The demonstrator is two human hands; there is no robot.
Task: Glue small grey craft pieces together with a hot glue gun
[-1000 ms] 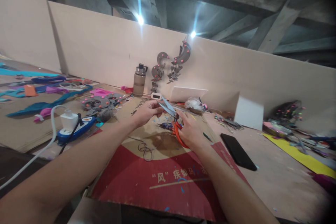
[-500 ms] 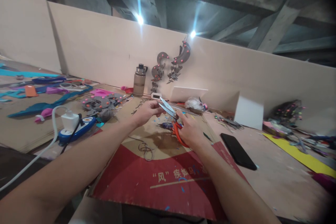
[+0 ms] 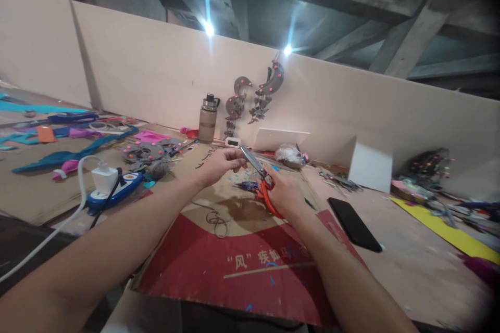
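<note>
My right hand (image 3: 282, 191) grips the orange handles of a pair of scissors (image 3: 254, 164), whose blades are together and point up and left. The blade tips are close to the fingertips of my left hand (image 3: 223, 163). The left fingers are pinched together; whatever they hold is too small to make out. Both hands are above a red and tan cardboard sheet (image 3: 234, 283). Beneath them on the sheet lie a dark blue item (image 3: 249, 186), small blue scraps and a loop of thin grey cord (image 3: 217, 223).
A bottle (image 3: 208, 118) stands behind the hands by the partition. To the right lies a black phone (image 3: 354, 224). At the left are a blue power strip (image 3: 114, 193) with a white plug, grey pieces with pink dots (image 3: 150, 152) and coloured strips.
The scissor blades were spread apart and have now closed. The right hand has shifted very slightly to the right; the left hand has hardly moved.
</note>
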